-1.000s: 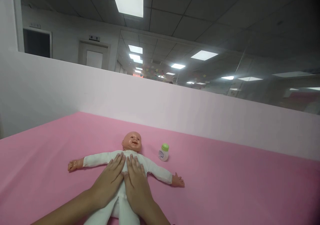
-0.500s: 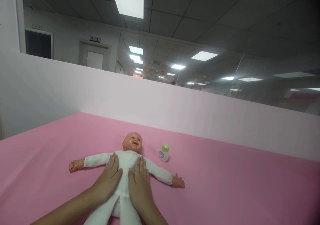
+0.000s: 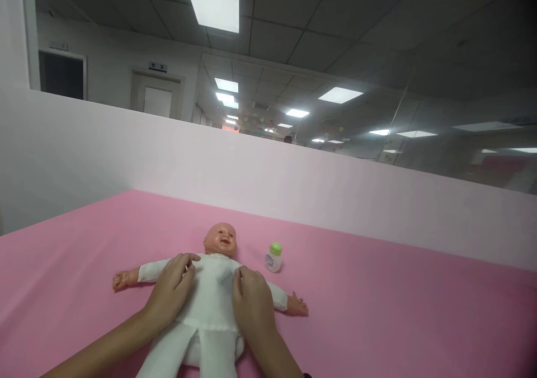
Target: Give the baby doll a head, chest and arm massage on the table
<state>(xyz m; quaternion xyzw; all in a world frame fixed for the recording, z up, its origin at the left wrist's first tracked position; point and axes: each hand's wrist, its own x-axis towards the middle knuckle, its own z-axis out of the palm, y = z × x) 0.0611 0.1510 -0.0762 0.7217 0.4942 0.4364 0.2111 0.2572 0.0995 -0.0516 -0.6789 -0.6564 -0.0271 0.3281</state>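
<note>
- A pink sheet [image 3: 84, 255] covers the table top and runs out of view at the left, right and bottom edges; a white partition [image 3: 293, 182] stands along its far side.
- Beyond the partition, a glass pane reflects ceiling lights, and a distant person's head [image 3: 287, 139] is too small and dim to make out.
- A baby doll [image 3: 213, 305] lies on its back on the sheet, head away from the camera and arms spread; the bottom edge cuts off its legs and feet.
- The doll wears a white long-sleeved sleepsuit [image 3: 213, 294], with only its head and small hands bare.
- The left hand [image 3: 170, 288] lies on the suit's chest and upper arm, its fingers curved.
- The right hand [image 3: 251, 305] presses the doll's other side, fingers curved against the cloth. Neither hand clearly closes around anything, and any pinch of cloth is impossible to tell.
- A small white bottle [image 3: 273, 258] with a green cap stands upright just beside the doll's head, touching nothing; its label is unreadable, its contents hidden.
</note>
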